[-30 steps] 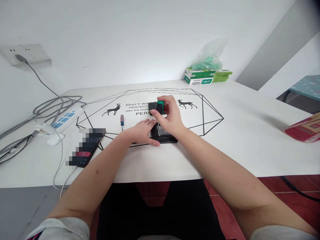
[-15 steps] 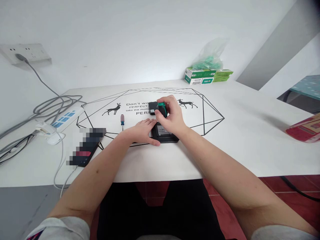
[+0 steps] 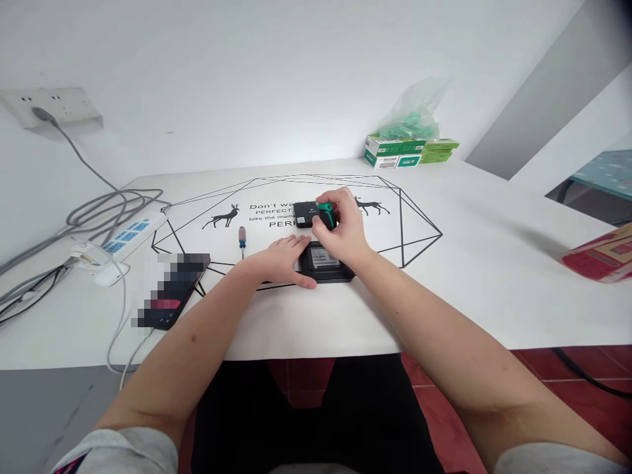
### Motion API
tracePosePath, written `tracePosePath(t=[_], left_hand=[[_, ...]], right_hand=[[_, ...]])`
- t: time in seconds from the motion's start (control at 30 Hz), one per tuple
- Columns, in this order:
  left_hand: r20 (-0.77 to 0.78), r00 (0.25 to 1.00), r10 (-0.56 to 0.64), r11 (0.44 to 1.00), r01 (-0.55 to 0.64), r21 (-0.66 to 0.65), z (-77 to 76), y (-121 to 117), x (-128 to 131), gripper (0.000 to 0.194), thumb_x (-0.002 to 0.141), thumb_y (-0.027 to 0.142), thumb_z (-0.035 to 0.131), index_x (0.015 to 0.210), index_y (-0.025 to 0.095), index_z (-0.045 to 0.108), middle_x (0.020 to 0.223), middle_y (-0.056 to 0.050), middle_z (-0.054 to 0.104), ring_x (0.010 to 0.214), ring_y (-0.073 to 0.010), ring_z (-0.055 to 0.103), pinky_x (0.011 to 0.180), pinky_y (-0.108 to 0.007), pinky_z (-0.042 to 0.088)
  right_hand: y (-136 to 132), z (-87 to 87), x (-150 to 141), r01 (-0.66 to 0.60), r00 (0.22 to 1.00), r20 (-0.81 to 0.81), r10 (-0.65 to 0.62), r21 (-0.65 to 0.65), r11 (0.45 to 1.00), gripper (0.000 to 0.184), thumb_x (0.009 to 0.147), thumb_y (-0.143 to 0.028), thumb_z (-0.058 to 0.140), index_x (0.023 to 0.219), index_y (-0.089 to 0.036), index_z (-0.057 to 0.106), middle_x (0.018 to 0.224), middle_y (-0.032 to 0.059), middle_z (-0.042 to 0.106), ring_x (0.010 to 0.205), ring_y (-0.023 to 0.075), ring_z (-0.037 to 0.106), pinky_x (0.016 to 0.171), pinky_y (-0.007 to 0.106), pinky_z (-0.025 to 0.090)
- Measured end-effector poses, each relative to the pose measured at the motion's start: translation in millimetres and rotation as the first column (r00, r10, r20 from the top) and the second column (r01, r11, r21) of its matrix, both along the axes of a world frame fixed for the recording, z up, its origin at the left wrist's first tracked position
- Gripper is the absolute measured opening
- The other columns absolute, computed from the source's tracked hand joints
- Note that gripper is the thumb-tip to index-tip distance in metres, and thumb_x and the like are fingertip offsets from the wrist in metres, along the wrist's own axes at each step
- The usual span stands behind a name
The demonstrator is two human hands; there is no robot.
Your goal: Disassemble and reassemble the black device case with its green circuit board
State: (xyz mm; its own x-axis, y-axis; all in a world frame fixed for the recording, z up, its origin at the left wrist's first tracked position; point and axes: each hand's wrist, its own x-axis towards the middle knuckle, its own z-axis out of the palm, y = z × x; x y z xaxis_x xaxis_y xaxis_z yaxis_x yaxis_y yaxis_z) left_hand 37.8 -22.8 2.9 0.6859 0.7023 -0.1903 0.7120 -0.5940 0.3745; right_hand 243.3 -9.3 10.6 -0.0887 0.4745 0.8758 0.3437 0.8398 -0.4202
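From here, the person wears a pale grey left sleeve (image 3: 128, 446) with dark and red stripes, a matching right sleeve (image 3: 548, 459), and black trousers (image 3: 316, 431).

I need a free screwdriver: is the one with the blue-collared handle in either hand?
No, the blue-collared screwdriver lies on the table, left of both hands.

Pale wall (image 3: 237, 85) filling the top of the frame in soft light, white table (image 3: 444, 296) stretching before me, red tiled floor (image 3: 573, 415) down at lower right, and a patterned blue surface (image 3: 607, 174) over at the right edge.
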Motion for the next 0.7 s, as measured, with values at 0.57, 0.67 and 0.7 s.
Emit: tracePosePath(t=[0.57, 0.67, 0.7], left_hand=[[-0.039, 0.998, 0.051, 0.998, -0.052, -0.028, 5.1, -4.2, 4.6, 0.139, 0.077, 0.096, 0.064, 0.182, 0.022, 0.009, 0.188, -0.017, 0.02, 0.173, -0.046, 0.014, 0.138, -0.061, 0.02], [-0.026, 0.999, 0.043, 0.999, -0.044, -0.021, 1.9, -2.5, 3.5, 0.139, 0.077, 0.097, 0.063, 0.182, 0.025, 0.007, 0.188, -0.015, 0.02, 0.173, -0.0479, 0.013, 0.137, -0.063, 0.02], [-0.018, 0.999, 0.035, 0.999, -0.035, -0.017, 0.2, -1.5, 2.8, 0.139, 0.078, 0.097, 0.063, 0.182, 0.026, 0.006, 0.188, -0.014, 0.02, 0.173, -0.0485, 0.012, 0.137, -0.063, 0.019]], right_hand=[[3.9, -13.9, -6.9, -0.037, 0.985, -0.171, 0.027, -0.055, 0.998, 0.032, 0.096, -0.034, 0.07, 0.124, -0.03, 0.058, 0.114, 0.0033, 0.064, 0.087, 0.0189, 0.062, 0.079, 0.041, 0.056], [3.6, -15.6, -9.4, -0.096, 0.976, -0.202, 0.078, -0.081, 0.992, 0.035, 0.101, -0.046, 0.071, 0.129, -0.032, 0.055, 0.113, 0.003, 0.061, 0.078, 0.0164, 0.059, 0.071, 0.039, 0.056], [3.0, -15.9, -10.5, -0.113, 0.974, -0.205, 0.094, -0.084, 0.99, 0.037, 0.102, -0.05, 0.071, 0.13, -0.032, 0.054, 0.113, 0.003, 0.06, 0.077, 0.0162, 0.059, 0.069, 0.039, 0.057]])
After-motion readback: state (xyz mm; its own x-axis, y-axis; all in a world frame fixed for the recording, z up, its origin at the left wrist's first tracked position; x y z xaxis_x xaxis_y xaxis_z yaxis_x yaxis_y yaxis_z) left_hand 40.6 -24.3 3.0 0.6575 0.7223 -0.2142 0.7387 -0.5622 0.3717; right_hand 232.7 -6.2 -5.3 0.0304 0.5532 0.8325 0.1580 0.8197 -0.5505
